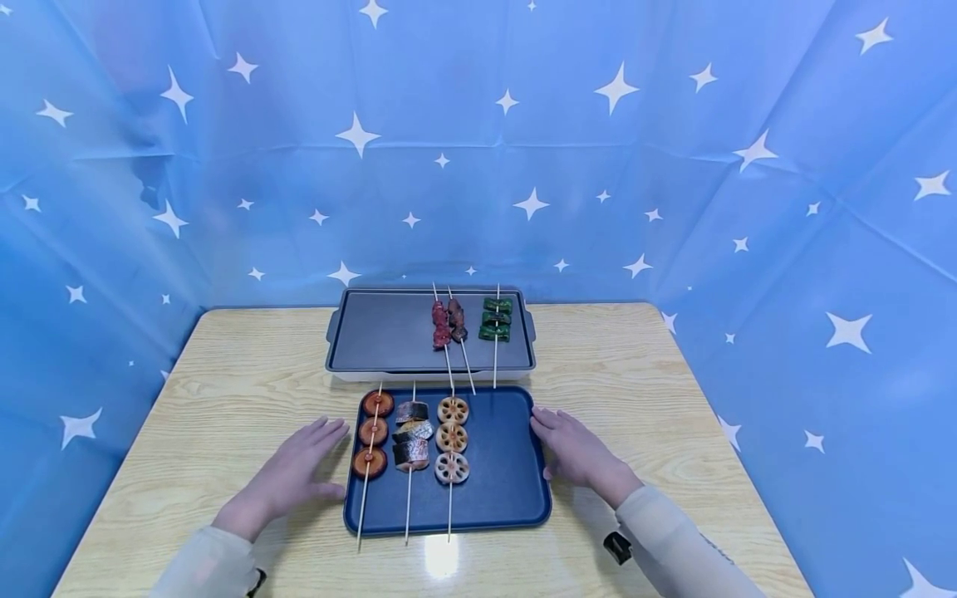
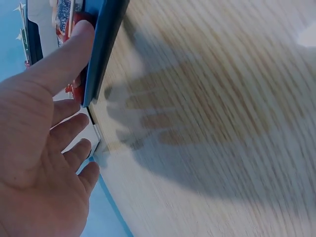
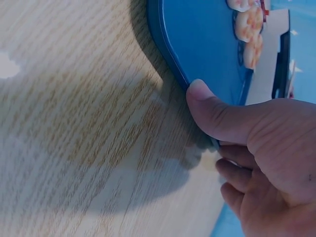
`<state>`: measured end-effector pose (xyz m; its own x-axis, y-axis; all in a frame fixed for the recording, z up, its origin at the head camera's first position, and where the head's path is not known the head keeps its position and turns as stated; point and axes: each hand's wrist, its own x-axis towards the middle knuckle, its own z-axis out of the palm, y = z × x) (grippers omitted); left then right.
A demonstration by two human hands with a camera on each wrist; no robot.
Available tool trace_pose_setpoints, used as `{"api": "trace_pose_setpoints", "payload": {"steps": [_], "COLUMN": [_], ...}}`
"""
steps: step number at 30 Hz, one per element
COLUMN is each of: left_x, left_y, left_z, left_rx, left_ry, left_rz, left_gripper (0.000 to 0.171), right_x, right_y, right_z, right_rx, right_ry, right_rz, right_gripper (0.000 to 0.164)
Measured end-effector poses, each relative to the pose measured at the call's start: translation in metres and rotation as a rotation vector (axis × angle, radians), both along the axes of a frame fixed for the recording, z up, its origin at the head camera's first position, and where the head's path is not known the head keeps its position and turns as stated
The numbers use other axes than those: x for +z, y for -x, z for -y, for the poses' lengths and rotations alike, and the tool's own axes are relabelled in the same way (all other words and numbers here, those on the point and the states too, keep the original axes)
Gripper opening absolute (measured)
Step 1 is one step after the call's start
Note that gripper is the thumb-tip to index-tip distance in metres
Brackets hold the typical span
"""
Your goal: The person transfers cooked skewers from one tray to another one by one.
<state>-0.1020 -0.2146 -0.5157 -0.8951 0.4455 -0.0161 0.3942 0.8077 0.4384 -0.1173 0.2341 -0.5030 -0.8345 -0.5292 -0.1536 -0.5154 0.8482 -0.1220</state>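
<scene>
A dark blue tray (image 1: 508, 465) lies on the table and bears three skewers: round brown slices (image 1: 374, 431), dark-skinned fish-like chunks (image 1: 412, 432) and lotus root slices (image 1: 452, 437). My left hand (image 1: 299, 467) is beside the tray's left edge, fingers spread and loosely bent, holding nothing. In the left wrist view its thumb overlaps the tray rim (image 2: 101, 54). At the tray's right side, my right hand (image 1: 576, 448) has its fingertips along the edge. The right wrist view shows that thumb at the rim (image 3: 170, 52), the other fingers loosely bent outside it.
Behind the tray stands a grey griddle (image 1: 389, 332) with side handles. Two reddish-brown meat skewers (image 1: 441, 324) and a green vegetable skewer (image 1: 496, 320) lie on it, sticks over its front edge. Wooden tabletop (image 1: 635, 374) extends to both sides; blue starry cloth (image 1: 463, 183) hangs around.
</scene>
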Motion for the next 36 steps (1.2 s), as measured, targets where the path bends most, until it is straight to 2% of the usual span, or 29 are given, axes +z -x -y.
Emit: {"api": "trace_pose_setpoints", "payload": {"steps": [4,11,20,25,29,31,33,36], "left_x": [0.0,-0.004,-0.006,-0.006,-0.005,-0.004,-0.004,-0.003], "left_y": [-0.001,-0.002,-0.001,-0.001,0.0,0.0,0.0,0.0], "left_z": [-0.001,-0.002,-0.004,-0.005,-0.005,-0.005,-0.004,-0.004], "left_rx": [-0.009,-0.019,-0.025,-0.029,-0.036,-0.04,-0.045,-0.052], "left_ry": [0.015,0.031,0.029,0.035,0.036,0.042,0.048,0.055], "left_rz": [0.009,-0.017,-0.022,-0.014,-0.008,-0.003,0.005,0.019], "left_gripper": [0.094,0.093,0.092,0.09,0.089,0.09,0.091,0.092], "right_x": [0.0,-0.001,0.003,0.006,0.012,0.018,0.025,0.037], "right_y": [0.0,-0.001,0.0,0.004,0.008,0.009,0.009,0.009], "right_z": [0.0,0.001,0.002,0.005,0.009,0.012,0.018,0.028], "right_rx": [0.0,0.008,-0.017,-0.013,0.01,0.009,-0.001,-0.033], "right_ry": [-0.006,0.003,0.005,0.035,0.095,0.122,0.151,0.19], "right_rz": [0.003,-0.003,0.024,-0.044,-0.156,-0.177,-0.168,-0.103], "right_gripper": [0.074,0.073,0.071,0.059,0.045,0.04,0.038,0.038]}}
